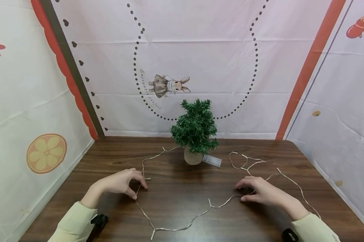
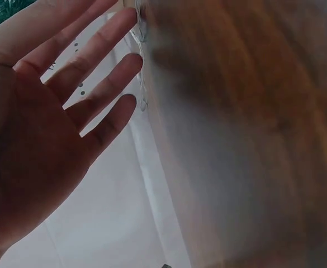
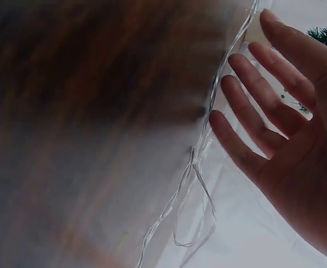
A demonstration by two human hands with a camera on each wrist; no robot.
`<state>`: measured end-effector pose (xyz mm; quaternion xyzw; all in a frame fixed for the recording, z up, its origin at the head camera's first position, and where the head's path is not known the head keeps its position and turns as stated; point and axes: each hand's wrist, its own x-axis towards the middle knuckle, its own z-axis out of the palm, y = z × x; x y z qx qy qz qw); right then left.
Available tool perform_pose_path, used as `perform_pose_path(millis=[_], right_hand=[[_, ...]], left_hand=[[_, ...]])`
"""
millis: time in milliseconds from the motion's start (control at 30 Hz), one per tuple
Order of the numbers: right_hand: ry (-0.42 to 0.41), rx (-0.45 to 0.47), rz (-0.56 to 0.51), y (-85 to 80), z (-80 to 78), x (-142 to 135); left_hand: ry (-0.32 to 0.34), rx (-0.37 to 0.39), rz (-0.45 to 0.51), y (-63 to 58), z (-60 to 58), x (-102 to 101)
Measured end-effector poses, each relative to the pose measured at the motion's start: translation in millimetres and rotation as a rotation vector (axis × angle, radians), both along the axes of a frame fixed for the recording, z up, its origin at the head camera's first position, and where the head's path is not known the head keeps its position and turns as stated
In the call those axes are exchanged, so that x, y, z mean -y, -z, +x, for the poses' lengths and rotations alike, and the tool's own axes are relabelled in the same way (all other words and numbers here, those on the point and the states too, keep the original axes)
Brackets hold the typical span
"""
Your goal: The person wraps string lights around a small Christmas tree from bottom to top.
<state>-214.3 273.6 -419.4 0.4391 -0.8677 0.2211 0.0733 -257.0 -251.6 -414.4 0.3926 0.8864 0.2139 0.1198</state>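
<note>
A thin, clear-looking string-light wire with short side branches lies loosely across the wooden table. My left hand hovers low over its left stretch, thumb tip right at the wire and fingers relaxed and spread. On the other side my right hand is over the wire too, with its fingers loosely extended. The right wrist view shows the twisted wire running just past those fingertips. Behind both hands stands a small green artificial Christmas tree on a pale round base. Beside that base lies a clear battery box.
The dark wooden table ends against a printed cloth backdrop with similar cloth on both sides. More wire loops at the back right and runs behind my right forearm. A dark wrist strap shows below my left sleeve.
</note>
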Motion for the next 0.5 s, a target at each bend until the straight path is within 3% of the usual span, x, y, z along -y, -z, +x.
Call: perform_pose_path(millis=[133,500], right_hand=[[-0.033,0.034,-0.005,2.5,-4.0,-0.2],[-0.044,0.1,-0.017,3.5,-9.6,-3.2]], left_hand=[[0.049,0.01,-0.009,1.6,-3.2,-0.4],[0.055,0.031,-0.032,3.6,-5.7,-6.5]])
